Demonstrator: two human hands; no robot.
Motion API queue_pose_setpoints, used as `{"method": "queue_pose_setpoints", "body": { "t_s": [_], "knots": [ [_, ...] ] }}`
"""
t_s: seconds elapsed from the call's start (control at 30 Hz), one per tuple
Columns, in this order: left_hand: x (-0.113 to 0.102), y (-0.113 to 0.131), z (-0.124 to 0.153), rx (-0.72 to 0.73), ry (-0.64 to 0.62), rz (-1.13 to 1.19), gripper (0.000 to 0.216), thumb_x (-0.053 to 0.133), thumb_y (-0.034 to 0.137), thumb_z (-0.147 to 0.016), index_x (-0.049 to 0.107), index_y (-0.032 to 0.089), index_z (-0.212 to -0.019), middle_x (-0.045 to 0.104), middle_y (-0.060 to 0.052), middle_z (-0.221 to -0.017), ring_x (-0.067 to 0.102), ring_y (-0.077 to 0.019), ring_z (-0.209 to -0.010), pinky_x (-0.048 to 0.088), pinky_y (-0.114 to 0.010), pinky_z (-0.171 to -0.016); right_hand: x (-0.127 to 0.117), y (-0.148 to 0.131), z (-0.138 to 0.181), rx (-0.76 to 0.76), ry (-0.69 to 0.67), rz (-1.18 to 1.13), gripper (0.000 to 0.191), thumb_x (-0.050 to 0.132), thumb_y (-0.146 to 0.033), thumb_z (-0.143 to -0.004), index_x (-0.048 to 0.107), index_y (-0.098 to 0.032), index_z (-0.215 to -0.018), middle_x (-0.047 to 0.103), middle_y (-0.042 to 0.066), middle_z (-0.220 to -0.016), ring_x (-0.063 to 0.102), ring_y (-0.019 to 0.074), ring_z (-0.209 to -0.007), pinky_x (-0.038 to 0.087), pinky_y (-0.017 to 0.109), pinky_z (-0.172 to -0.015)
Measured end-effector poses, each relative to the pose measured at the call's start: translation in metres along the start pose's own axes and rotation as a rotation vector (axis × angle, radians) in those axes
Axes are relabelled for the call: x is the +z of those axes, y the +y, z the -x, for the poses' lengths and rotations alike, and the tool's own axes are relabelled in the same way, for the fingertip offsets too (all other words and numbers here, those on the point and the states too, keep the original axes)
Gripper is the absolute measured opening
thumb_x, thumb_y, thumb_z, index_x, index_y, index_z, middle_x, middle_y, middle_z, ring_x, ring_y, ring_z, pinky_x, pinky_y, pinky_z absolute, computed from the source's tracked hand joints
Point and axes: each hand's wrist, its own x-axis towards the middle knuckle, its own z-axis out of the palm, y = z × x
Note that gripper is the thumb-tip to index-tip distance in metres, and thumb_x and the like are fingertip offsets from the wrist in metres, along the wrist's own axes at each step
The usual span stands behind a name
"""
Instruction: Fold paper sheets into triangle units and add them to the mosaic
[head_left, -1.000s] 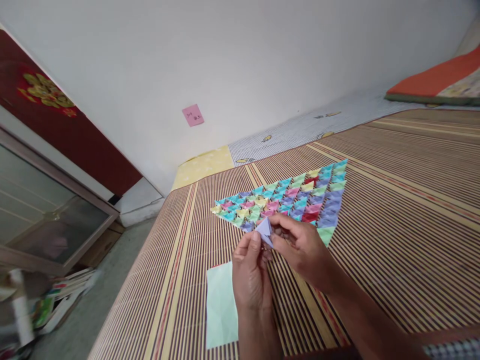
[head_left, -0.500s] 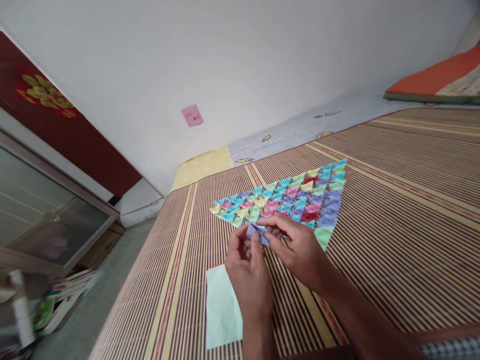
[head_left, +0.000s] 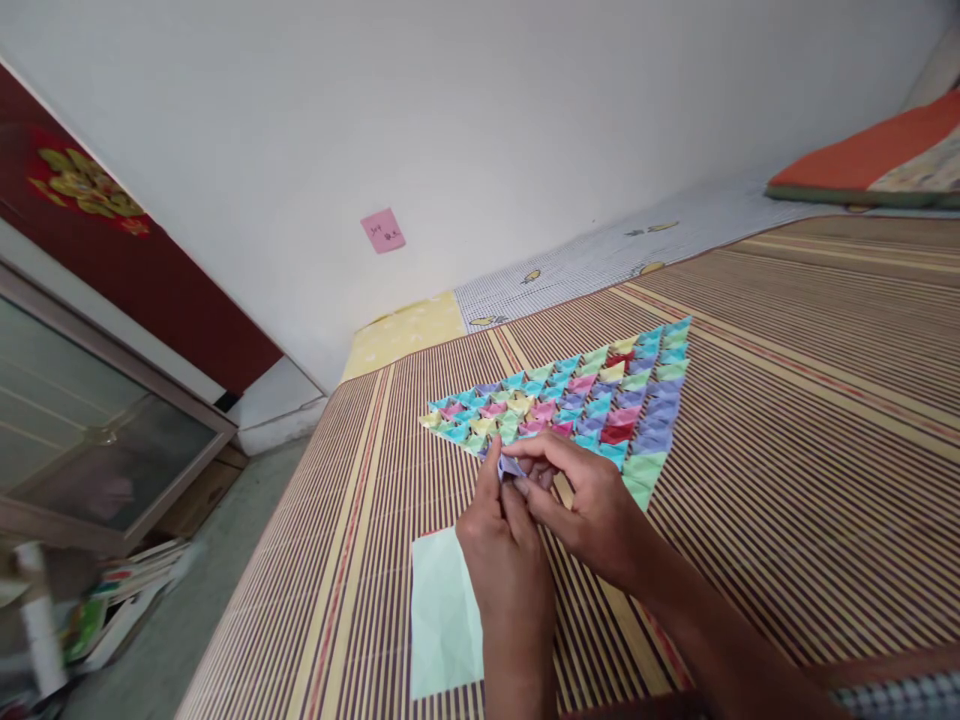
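Pinching the folded purple paper (head_left: 510, 467), left fingers (head_left: 489, 480) flank its left; right fingers (head_left: 551, 453) its right.

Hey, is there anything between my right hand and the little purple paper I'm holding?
Nothing visible: the right hand touches the purple paper directly, and the left hand holds it from the other side. The colorful paper triangles lie on the striped mat beyond, not in between.
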Motion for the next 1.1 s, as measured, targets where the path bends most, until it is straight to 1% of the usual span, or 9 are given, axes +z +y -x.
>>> {"method": "queue_pose_setpoints", "body": {
  "t_s": [0.1, 0.2, 0.3, 0.4, 0.57, 0.7, 0.8, 0.93, 1.1],
  "knots": [
    [0.0, -0.001, 0.0, -0.008, 0.026, 0.039, 0.043, 0.071, 0.004, -0.078, 0.079, 0.026, -0.113, 0.08, -0.005, -0.092, 0.072, -0.0204, -0.077, 0.052, -0.026, -0.071, -0.001, -0.003, -0.001, 0.04, -0.035, -0.034, 0.031, 0.06, -0.011, -0.085, 0.065, -0.022, -0.113, 0.071, 0.003, -0.098, 0.066, 0.0182, -0.085, 0.054, 0.029, -0.076],
    [0.001, 0.0, 0.0, 0.01, 0.034, 0.014, 0.044, 0.07, 0.004, -0.078, 0.079, 0.027, -0.115, 0.08, -0.005, -0.095, 0.072, -0.0196, -0.08, 0.051, -0.025, -0.073, 0.001, 0.0, -0.001, 0.05, 0.022, -0.027, 0.026, 0.057, -0.011, -0.087, 0.066, -0.022, -0.109, 0.07, 0.002, -0.093, 0.066, 0.0175, -0.08, 0.054, 0.029, -0.073],
    [0.002, 0.004, 0.003, 0.002, 0.004, -0.008, 0.045, 0.068, 0.007, -0.081, 0.074, 0.024, -0.123, 0.079, -0.005, -0.093, 0.07, -0.0181, -0.077, 0.05, -0.024, -0.068, 0.004, 0.005, 0.0, -0.039, 0.108, 0.051, 0.026, 0.049, -0.008, -0.093, 0.068, -0.023, -0.105, 0.069, 0.004, -0.091, 0.066, 0.0185, -0.084, 0.053, 0.031, -0.076],
    [0.005, 0.007, 0.006, -0.043, 0.016, 0.034, 0.046, 0.063, 0.015, -0.089, 0.06, 0.023, -0.134, 0.077, -0.003, -0.083, 0.069, -0.0166, -0.067, 0.049, -0.023, -0.061, 0.005, 0.007, 0.001, -0.158, 0.124, 0.101, 0.027, 0.046, -0.008, -0.098, 0.068, -0.023, -0.105, 0.068, 0.005, -0.093, 0.065, 0.0197, -0.089, 0.053, 0.032, -0.079],
    [0.007, 0.01, 0.008, -0.071, -0.053, 0.216, 0.02, 0.063, 0.024, -0.092, 0.049, 0.024, -0.105, 0.077, -0.003, -0.081, 0.073, -0.0178, -0.073, 0.047, -0.02, -0.057, 0.002, 0.001, -0.001, -0.19, 0.191, 0.092, 0.026, 0.05, -0.004, -0.094, 0.068, -0.023, -0.098, 0.065, 0.005, -0.095, 0.066, 0.019, -0.093, 0.053, 0.031, -0.081],
    [0.005, 0.004, 0.003, -0.145, -0.082, 0.359, 0.018, 0.067, 0.021, -0.086, 0.052, 0.022, -0.095, 0.071, 0.001, -0.074, 0.07, -0.0138, -0.069, 0.046, -0.018, -0.058, 0.001, 0.002, -0.002, -0.183, 0.148, 0.083, 0.03, 0.046, -0.002, -0.091, 0.069, -0.022, -0.092, 0.064, 0.006, -0.095, 0.066, 0.0193, -0.093, 0.053, 0.031, -0.08],
    [0.003, -0.001, -0.001, -0.176, -0.065, 0.437, 0.019, 0.071, 0.017, -0.079, 0.058, 0.019, -0.093, 0.072, -0.001, -0.079, 0.069, -0.0129, -0.071, 0.049, -0.019, -0.062, 0.001, 0.006, -0.002, -0.157, 0.119, 0.088, 0.029, 0.046, -0.003, -0.089, 0.069, -0.02, -0.091, 0.064, 0.007, -0.095, 0.065, 0.0202, -0.092, 0.053, 0.032, -0.081],
    [0.0, -0.007, -0.006, -0.141, -0.08, 0.394, 0.021, 0.076, 0.019, -0.079, 0.064, 0.016, -0.096, 0.075, -0.006, -0.087, 0.071, -0.0144, -0.079, 0.055, -0.025, -0.074, -0.001, 0.008, -0.003, -0.113, 0.068, 0.047, 0.023, 0.053, -0.004, -0.087, 0.068, -0.019, -0.095, 0.065, 0.007, -0.099, 0.065, 0.0214, -0.097, 0.053, 0.034, -0.086],
    [-0.007, -0.012, -0.008, -0.097, -0.121, 0.362, 0.017, 0.076, 0.022, -0.082, 0.07, 0.016, -0.096, 0.075, -0.005, -0.088, 0.071, -0.015, -0.08, 0.056, -0.024, -0.074, -0.005, 0.006, -0.004, -0.054, 0.067, -0.056, 0.02, 0.062, -0.006, -0.085, 0.07, -0.021, -0.097, 0.066, 0.005, -0.1, 0.065, 0.0202, -0.099, 0.053, 0.032, -0.088]
  ]
}}
